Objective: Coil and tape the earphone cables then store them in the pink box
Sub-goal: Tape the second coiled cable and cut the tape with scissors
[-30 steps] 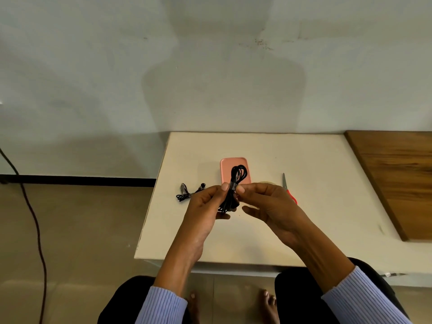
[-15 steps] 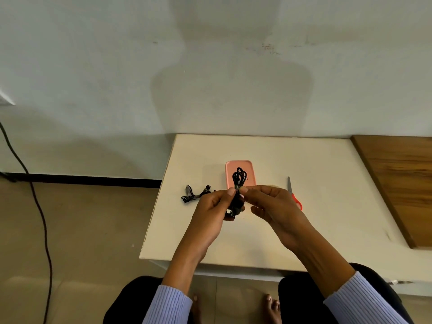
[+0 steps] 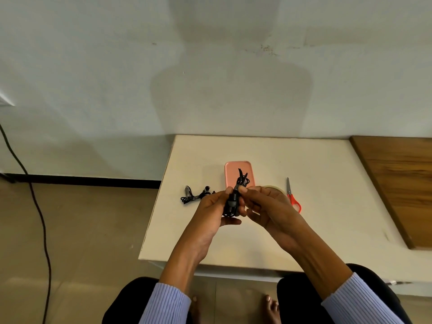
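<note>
Fingers (image 3: 230,190) of both hands were closed in a pinch on the black earphone bundle (image 3: 235,199), held upright above the worktop (image 3: 327,164) just in front of the pink box (image 3: 231,170). Compared with a second before, the bundle looked tighter and narrower, its open top loop drawn down into a short tuft, which suggests the coiling of this cable was nearly finished and taping was next.

Going from left to right: a dark cord (image 3: 35,202) trailed over the floor; a second earphone cable (image 3: 195,195) lay loose near the worktop's left edge, not yet dealt with. The left hand (image 3: 210,211) gripped the bundle's lower part, thumb and forefinger curled round it. The right hand (image 3: 264,206) pinched it near the top with thumb and forefinger. Behind that hand part of a tape roll (image 3: 274,187) showed, and just beyond lay red-handled scissors (image 3: 292,195), untouched. A wooden board (image 3: 402,183) covered the far right.

Whether any tape was already on the bundle could not be told.
</note>
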### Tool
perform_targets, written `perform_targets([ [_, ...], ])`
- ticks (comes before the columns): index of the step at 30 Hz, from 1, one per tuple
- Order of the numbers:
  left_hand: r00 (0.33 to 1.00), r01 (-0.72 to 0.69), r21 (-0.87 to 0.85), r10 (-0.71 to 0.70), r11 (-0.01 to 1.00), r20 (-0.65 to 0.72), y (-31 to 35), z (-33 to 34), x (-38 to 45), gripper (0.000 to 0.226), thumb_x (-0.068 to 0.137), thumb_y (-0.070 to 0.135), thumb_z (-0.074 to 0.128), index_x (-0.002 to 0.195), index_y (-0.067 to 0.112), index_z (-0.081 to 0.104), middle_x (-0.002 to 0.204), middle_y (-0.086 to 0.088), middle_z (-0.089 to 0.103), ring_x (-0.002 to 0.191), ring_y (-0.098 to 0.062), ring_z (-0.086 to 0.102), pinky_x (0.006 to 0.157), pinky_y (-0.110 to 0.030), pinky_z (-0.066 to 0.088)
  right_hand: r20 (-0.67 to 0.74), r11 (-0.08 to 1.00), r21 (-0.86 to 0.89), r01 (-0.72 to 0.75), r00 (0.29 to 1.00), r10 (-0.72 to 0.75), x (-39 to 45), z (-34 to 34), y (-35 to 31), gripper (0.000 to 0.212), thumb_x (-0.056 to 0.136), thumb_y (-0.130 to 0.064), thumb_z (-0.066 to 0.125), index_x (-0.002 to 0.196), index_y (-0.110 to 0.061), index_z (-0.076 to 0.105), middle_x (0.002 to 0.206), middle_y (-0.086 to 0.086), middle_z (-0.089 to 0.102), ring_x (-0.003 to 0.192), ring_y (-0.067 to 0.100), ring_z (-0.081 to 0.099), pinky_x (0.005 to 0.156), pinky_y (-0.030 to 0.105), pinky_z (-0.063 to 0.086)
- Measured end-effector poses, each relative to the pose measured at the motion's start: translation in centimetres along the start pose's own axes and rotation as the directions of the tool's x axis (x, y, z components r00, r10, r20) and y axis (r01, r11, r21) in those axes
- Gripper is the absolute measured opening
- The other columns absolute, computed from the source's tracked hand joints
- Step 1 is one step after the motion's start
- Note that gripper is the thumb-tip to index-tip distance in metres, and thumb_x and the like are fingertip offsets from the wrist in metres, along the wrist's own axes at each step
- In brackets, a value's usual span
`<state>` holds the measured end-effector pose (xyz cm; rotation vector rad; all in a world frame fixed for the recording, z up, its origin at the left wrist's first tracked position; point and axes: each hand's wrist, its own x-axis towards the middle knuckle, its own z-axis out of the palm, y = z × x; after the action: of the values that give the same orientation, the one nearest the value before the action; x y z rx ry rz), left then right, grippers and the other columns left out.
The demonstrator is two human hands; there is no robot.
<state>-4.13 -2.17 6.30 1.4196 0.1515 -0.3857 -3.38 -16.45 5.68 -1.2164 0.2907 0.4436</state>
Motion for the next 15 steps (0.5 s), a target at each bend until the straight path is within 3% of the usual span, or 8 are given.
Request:
perform_targets([
  [3, 1.0, -0.009, 0.072, 0.009, 0.997, 0.007, 0.0, -0.2, 0.0, 0.042, 0.099, 0.034, 0.039, 0.074, 0.018, 0.07, 0.066, 0.001, 0.068, 0.069, -0.011, 0.065, 0.065, -0.026, 0.053, 0.009, 0.998, 0.06, 0.016, 1.0, -0.017, 0.0, 0.0, 0.0, 0.029, 0.074, -0.02, 0.074, 0.091, -0.012, 0.052, 0.088, 0.009, 0.068, 0.071, 0.014, 0.064, 0.072, 0.027, 0.054],
  [7, 0.992, -0.057, 0.293, 0.087, 0.954, -0.089, -0.6, -0.8, -0.1, 0.029, 0.098, 0.032, 0.044, 0.089, 0.023, 0.071, 0.083, 0.001, 0.073, 0.081, -0.01, 0.067, 0.069, -0.024, 0.053, -0.126, 0.999, -0.006, 0.049, 0.991, -0.049, -0.2, 0.1, -0.1, 0.039, 0.068, -0.017, 0.08, 0.088, -0.014, 0.046, 0.101, 0.01, 0.072, 0.081, 0.019, 0.07, 0.069, 0.025, 0.054],
  [11, 0.963, -0.107, 0.248, 0.163, 0.963, -0.216, -0.8, -1.1, 0.0, 0.025, 0.096, 0.027, 0.049, 0.092, 0.017, 0.072, 0.087, 0.002, 0.074, 0.083, -0.01, 0.069, 0.059, -0.015, 0.051, -0.238, 0.993, -0.075, 0.087, 0.966, -0.102, -0.4, 0.2, -0.5, 0.037, 0.066, -0.012, 0.081, 0.085, -0.013, 0.049, 0.094, 0.012, 0.073, 0.086, 0.023, 0.069, 0.072, 0.028, 0.054],
  [15, 0.969, -0.154, 0.262, 0.198, 0.952, -0.148, -0.9, -1.0, 0.0, 0.017, 0.083, 0.03, 0.068, 0.089, 0.016, 0.075, 0.081, -0.001, 0.074, 0.076, -0.007, 0.068, 0.061, -0.015, 0.049, -0.255, 0.987, -0.126, 0.103, 0.958, -0.133, -0.4, 0.3, -0.3, 0.029, 0.066, -0.012, 0.082, 0.087, -0.009, 0.062, 0.084, 0.008, 0.073, 0.077, 0.018, 0.069, 0.067, 0.024, 0.053],
])
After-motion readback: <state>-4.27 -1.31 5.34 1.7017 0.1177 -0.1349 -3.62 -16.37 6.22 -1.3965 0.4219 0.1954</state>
